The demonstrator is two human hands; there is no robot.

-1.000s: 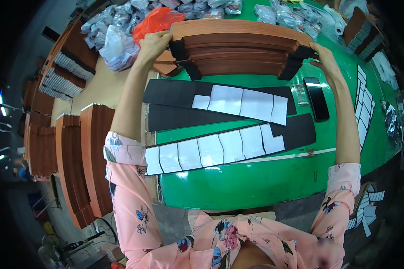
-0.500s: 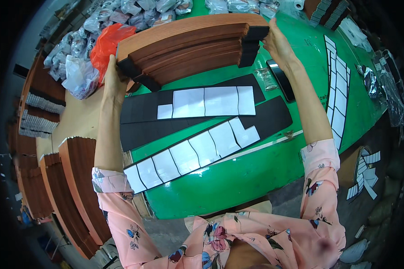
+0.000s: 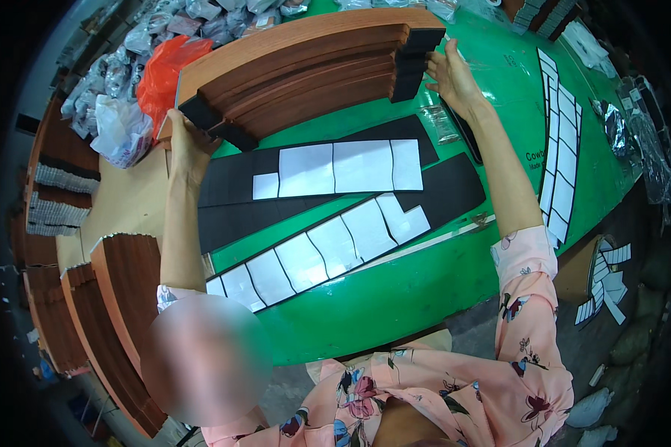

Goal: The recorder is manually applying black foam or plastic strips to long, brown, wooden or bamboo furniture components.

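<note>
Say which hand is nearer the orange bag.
Left. In view, the left hand is just below the orange bag; the right hand is far to its right.

Crumpled orange-red plastic bag [image 3: 165,82], the point of reference. Translucent white plastic bag [image 3: 121,132], rounded and full: touching or just beside the red bag, on its near left. Heaped clear plastic packets [image 3: 138,39] with greyish contents: behind the red bag and to its left. Glossy green worktop [image 3: 395,309]: extending to the red bag's right. Small transparent plastic packet [image 3: 440,125], flat: well to its right. Crumpled silver foil-like wrapping [image 3: 616,128]: far to its right. Clear plastic sleeves [image 3: 654,153], loosely bunched: farther right still.
</note>
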